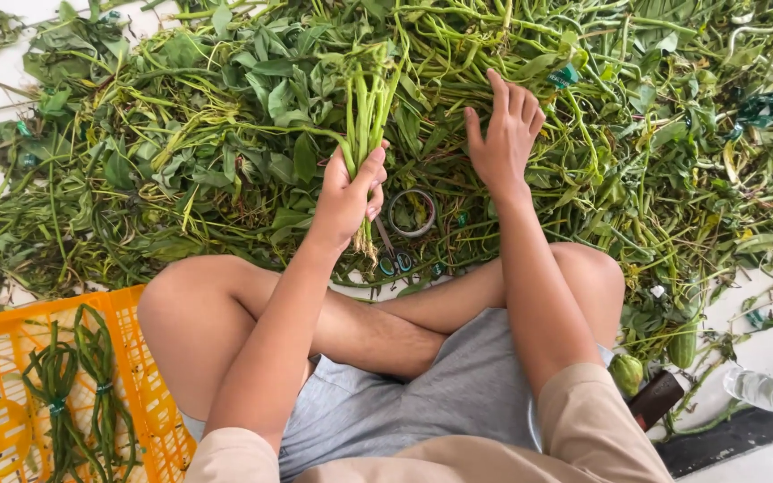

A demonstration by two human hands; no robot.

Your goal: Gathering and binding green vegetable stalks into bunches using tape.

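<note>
At your far left sits an orange slotted plastic crate (140, 394), its wall just beside your left knee, and inside it lie tied dark-green bundles of long stems (78, 394), each cinched with a green band. Above it, a wide heap of loose leafy green stems (181, 152) covers the pale floor and runs right across the view.

Your left hand (349, 192) is closed around a small bunch of pale-green stalks (367, 107), holding it upright with the cut ends poking out below your fist and the tops rising into the heap. Just right of that fist, on the greens, lie a roll of clear tape (411, 213) and what looks like a pair of scissors with teal handles (395, 261), though leaves half cover them.

Your right hand (503, 134) is open, fingers spread and pressed flat on the pile, gripping nothing. Further right, by your right knee, rest two green gourd-like fruits (628, 371), and a clear plastic water bottle (771, 394) lies at the edge.
</note>
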